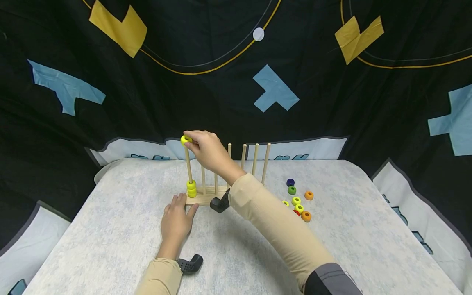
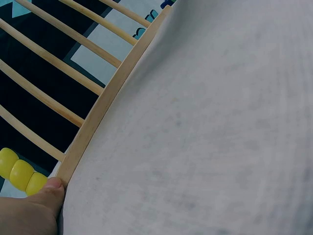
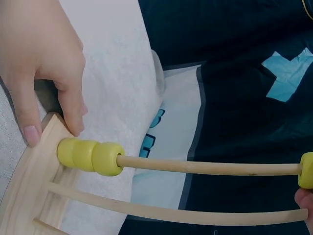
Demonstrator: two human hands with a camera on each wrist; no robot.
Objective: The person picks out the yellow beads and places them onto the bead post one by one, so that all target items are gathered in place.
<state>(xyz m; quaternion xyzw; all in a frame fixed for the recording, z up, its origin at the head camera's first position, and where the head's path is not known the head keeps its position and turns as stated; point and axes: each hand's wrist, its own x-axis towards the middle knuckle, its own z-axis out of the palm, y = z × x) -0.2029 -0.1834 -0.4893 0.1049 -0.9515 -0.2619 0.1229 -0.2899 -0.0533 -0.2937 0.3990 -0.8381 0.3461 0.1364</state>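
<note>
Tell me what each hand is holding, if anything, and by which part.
Right hand: a yellow bead, pinched by its outer side at the top of the leftmost peg. Left hand: the wooden base, held at its left end.

Left hand (image 1: 177, 221): down low, fingers pretty straight, thumb sticking out sideways
Left arm (image 1: 159, 275): just extended forward
Right hand (image 1: 209, 150): way up higher, thumb and fingers in a pinch
Right arm (image 1: 280, 229): stretched diagonally across toward the left

Yellow bead (image 3: 306, 171) atop peg (image 3: 210, 167), three beads (image 3: 87, 155) below
</note>
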